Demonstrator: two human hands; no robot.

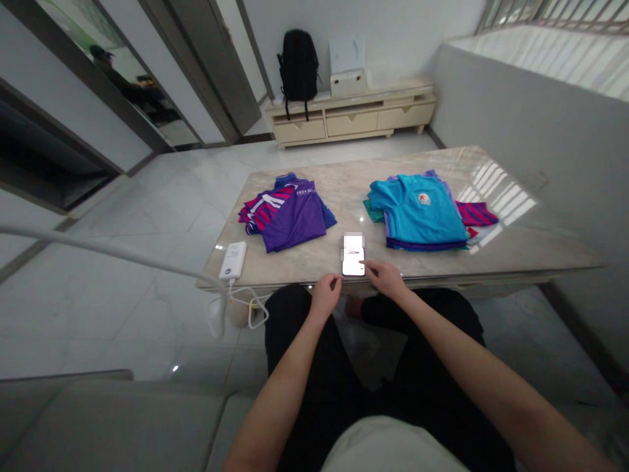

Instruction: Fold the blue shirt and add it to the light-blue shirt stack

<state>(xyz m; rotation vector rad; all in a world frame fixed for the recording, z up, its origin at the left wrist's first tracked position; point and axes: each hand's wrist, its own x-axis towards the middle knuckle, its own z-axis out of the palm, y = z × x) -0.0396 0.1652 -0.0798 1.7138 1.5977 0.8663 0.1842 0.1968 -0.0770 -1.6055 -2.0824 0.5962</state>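
A phone point(353, 254) with a lit white screen lies on the near edge of the marble-patterned table, its upper part blurred out. My right hand point(386, 276) is at its right side, a finger reaching over the lower screen; whether it touches the glass I cannot tell. Below the phone's left corner, at the table edge, my left hand point(327, 295) has its fingers curled in, with nothing visible in them. Beyond, to the left, lies a pile of purple and striped shirts point(297, 219). To the right is a stack of folded shirts with a blue shirt point(425, 210) on top.
A white power bank point(232, 261) sits on the table's left corner, its white cable point(255, 308) hanging over the edge. A backpack point(299, 65) and a white box point(347, 82) stand on a low cabinet point(351, 123). Another person point(125, 82) appears at upper left.
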